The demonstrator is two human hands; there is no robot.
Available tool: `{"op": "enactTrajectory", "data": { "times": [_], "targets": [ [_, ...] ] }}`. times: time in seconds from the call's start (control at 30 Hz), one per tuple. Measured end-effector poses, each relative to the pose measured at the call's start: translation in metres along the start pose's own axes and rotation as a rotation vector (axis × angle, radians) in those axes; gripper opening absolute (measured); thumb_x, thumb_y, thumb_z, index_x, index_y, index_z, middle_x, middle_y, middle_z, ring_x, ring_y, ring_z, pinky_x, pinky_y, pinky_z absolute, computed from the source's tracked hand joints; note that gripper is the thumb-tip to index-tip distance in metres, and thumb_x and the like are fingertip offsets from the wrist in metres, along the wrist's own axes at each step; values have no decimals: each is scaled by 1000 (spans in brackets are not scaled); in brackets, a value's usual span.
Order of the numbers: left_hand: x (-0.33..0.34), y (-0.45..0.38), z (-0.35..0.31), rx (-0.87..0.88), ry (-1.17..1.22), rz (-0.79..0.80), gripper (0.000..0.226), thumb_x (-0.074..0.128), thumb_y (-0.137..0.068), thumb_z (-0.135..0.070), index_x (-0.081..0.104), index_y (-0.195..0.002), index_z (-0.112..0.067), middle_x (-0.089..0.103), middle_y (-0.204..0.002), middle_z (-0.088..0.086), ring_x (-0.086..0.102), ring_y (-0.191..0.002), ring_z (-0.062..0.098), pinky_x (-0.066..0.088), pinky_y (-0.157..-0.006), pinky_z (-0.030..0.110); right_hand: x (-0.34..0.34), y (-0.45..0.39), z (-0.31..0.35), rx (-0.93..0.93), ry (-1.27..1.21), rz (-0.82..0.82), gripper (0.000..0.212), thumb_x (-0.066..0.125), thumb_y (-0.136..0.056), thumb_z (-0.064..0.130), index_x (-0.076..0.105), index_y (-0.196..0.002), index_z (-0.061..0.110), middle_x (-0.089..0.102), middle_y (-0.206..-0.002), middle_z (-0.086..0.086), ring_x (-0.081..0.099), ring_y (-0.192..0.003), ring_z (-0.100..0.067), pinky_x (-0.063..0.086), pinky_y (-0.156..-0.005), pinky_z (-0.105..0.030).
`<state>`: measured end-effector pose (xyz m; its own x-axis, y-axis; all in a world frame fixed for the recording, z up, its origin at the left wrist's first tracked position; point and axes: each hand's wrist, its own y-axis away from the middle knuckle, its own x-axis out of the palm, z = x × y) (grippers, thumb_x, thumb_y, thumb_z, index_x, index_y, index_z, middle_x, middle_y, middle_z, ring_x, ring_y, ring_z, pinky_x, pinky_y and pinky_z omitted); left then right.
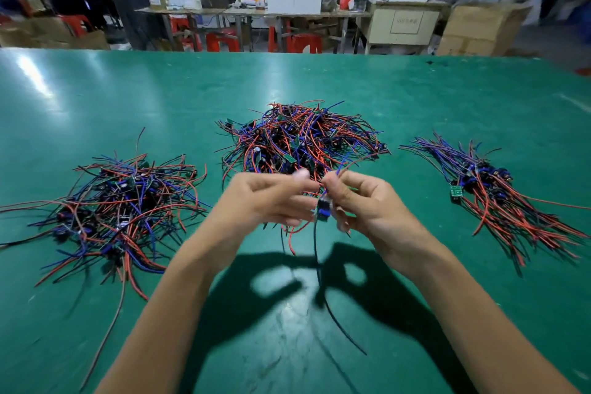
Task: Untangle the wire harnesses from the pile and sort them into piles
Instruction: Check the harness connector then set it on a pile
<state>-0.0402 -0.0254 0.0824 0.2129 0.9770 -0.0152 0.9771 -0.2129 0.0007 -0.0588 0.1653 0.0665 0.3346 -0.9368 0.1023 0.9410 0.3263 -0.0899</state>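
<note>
A tangled pile (300, 141) of red, blue and black wire harnesses lies in the middle of the green table (415, 99). A looser pile (121, 201) lies at the left. At the right is a neater pile (492, 189), its wires running roughly parallel. Both my hands are raised just in front of the middle pile. My left hand (265, 198) and my right hand (361, 201) pinch the wires of one harness (323, 211) between them. Its small blue and green board hangs between my fingers. Its black and red wires dangle toward the table.
The table's far edge (287, 53) runs across the view. Beyond it stand workbenches, red stools (220, 41), cardboard boxes (476, 29) and several seated people. The shadows of my arms fall on the near part of the table.
</note>
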Motion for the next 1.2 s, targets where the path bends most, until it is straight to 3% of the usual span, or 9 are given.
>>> {"op": "enactTrajectory", "data": {
  "times": [0.07, 0.2, 0.3, 0.37, 0.47, 0.6, 0.8, 1.07, 1.2],
  "targets": [
    [8, 2, 4, -4, 3, 129, 28, 63, -95, -30, 77, -111, -12, 77, -99, 17, 76, -88, 33, 61, -74, 28, -2, -1, -2, -106, 153, -17, 21, 69, -87, 37, 72, -76, 20, 61, -66, 4, 46, -57, -11, 38, -51, -19],
    [7, 1, 6, -61, 22, 105, 29, 58, -99, -26, 74, -114, -7, 76, -100, 18, 76, -80, 29, 59, -68, 26, -6, -4, -5, -268, 349, -106, 17, 72, -93, 23, 74, -81, 10, 69, -75, 17, 52, -62, 4, 40, -62, -10],
    [8, 0, 5, -151, 127, 74, 35, 57, -97, -30, 71, -114, -3, 76, -101, 19, 77, -80, 31, 61, -66, 28, -7, -6, -8, -216, 323, -148, 16, 70, -94, 23, 74, -85, 10, 70, -77, 19, 52, -59, 4, 41, -57, -12],
    [7, -1, 5, -183, 156, 103, 38, 59, -93, -30, 68, -119, -3, 75, -106, 21, 77, -84, 30, 61, -69, 29, -8, -6, -8, -175, 285, -183, 13, 69, -94, 27, 73, -89, 16, 71, -74, 11, 56, -58, -3, 43, -53, -16],
    [4, 1, 7, -166, 127, 174, 37, 64, -88, -18, 65, -124, -10, 76, -108, 18, 76, -86, 26, 60, -72, 27, -9, -5, -6, -120, 183, -212, 9, 67, -95, 30, 71, -91, 22, 70, -73, 4, 63, -54, -13, 46, -49, -19],
    [2, 1, 11, -130, 104, 146, 44, 73, -80, -11, 66, -123, -11, 76, -104, 17, 76, -84, 22, 60, -73, 27, -10, -3, -5, -90, 131, -229, 11, 67, -95, 32, 70, -92, 21, 71, -73, 3, 66, -53, -15, 46, -48, -18],
    [-1, 0, 15, -108, 81, 129, 45, 77, -79, -11, 67, -122, -11, 76, -103, 19, 76, -84, 24, 62, -79, 33, -10, -3, -5, -88, 134, -222, 12, 68, -94, 34, 70, -92, 23, 71, -74, 4, 65, -53, -14, 45, -48, -17],
    [5, 1, 12, -118, -7, 135, 38, 74, -83, -32, 72, -113, -9, 77, -95, 14, 75, -75, 26, 60, -66, 29, -6, -5, -10, -124, 195, -168, 17, 74, -87, 35, 76, -77, 21, 68, -67, 9, 49, -54, -7, 42, -51, -19],
    [-4, 3, 6, -65, -34, 193, 22, 65, -90, -37, 76, -95, -19, 73, -85, 7, 74, -71, 26, 59, -61, 30, -1, -5, -12, -125, 184, -98, 31, 67, -85, 49, 80, -97, 24, 75, -87, 10, 48, -61, -7, 42, -52, -18]
  ]
}}
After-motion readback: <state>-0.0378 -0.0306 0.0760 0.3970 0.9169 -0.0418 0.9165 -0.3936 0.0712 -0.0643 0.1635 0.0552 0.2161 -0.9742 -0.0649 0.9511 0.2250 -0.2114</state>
